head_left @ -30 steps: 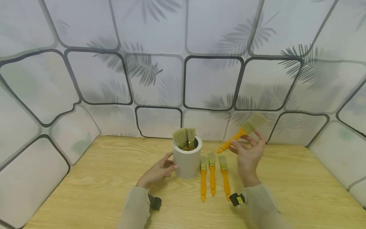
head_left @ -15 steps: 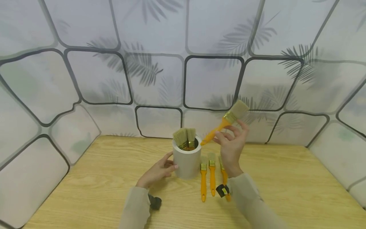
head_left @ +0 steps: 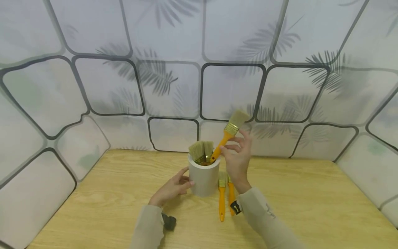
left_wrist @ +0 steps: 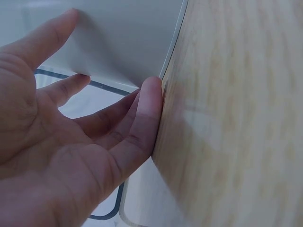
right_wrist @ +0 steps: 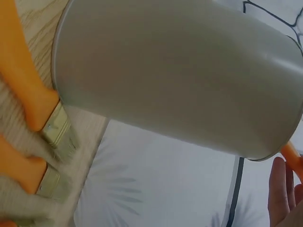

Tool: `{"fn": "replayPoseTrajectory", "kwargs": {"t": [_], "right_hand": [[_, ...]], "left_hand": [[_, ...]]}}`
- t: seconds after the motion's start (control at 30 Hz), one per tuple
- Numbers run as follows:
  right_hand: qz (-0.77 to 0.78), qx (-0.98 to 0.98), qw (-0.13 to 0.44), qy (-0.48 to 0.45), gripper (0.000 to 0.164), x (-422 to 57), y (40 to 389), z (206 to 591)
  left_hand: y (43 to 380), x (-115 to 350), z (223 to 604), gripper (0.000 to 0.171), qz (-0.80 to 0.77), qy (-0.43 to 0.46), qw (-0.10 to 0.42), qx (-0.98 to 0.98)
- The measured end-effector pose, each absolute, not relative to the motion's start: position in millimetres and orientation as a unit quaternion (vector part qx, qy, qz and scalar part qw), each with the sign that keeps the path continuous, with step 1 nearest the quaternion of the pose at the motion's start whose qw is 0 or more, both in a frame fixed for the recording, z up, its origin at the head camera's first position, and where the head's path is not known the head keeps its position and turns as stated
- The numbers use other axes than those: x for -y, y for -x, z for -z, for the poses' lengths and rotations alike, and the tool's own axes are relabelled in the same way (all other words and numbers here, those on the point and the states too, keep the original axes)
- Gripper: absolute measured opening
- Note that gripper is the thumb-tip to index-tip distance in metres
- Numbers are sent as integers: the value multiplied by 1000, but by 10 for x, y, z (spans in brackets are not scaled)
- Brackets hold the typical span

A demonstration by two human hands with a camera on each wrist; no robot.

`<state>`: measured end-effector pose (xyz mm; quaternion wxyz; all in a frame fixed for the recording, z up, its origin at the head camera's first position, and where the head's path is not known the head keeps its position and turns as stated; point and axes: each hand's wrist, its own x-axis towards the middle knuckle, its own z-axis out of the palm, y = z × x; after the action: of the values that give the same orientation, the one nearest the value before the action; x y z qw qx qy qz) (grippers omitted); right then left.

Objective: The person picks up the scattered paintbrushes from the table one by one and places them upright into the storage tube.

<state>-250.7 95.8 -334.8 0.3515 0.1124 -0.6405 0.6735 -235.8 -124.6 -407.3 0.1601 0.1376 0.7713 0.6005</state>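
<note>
My right hand [head_left: 238, 164] pinches a paintbrush [head_left: 226, 136] by its orange handle, bristles up. The handle's end overlaps the mouth of a pale grey cylindrical pot [head_left: 203, 180]; how deep it sits is unclear. Inside the pot, brushes [head_left: 196, 151] stand bristles up. My left hand [head_left: 172, 188] touches the pot's left side with relaxed, spread fingertips; in the left wrist view a gap shows between palm [left_wrist: 47, 156] and pot. Right of the pot lie paintbrushes [head_left: 221, 200] with orange handles, partly covered by my right arm; the right wrist view shows their ferrules [right_wrist: 57, 125].
The pot and brushes rest on a light wood-grain table [head_left: 118, 193]. Behind it rises a pale wall covering [head_left: 168, 86] with dark outlines and leaf prints, which also closes both sides. Dark wrist cameras [head_left: 169, 222] are strapped under both wrists.
My right hand has carried the paintbrush leftward from beyond the lying brushes to the pot, and tilted it more upright. My left hand has stayed at the pot's side.
</note>
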Motion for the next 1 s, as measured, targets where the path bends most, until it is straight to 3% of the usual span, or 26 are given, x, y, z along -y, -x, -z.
{"fn": "replayPoseTrajectory", "kwargs": {"t": [0.2,0.43,0.53,0.83,1.0], "right_hand": [[-597,691,374,-164,68,-918,2508,3412],[-563,706,392,-174,33,-973,2525,3419],[-549,716,397,-166,26,-1046,2510,3403],[-490,784,361,-119,26,-1363,2448,3449],[-473,822,307,-87,27,-1522,2414,3490]], "left_hand": [[2355,1256,4080,76,-601,-145,160,-770],[2367,1256,4094,76,-606,-145,165,-764],[2371,1251,4092,76,-608,-141,163,-764],[2376,1249,4087,76,-604,-140,161,-768],[2371,1252,4090,75,-601,-141,158,-771]]}}
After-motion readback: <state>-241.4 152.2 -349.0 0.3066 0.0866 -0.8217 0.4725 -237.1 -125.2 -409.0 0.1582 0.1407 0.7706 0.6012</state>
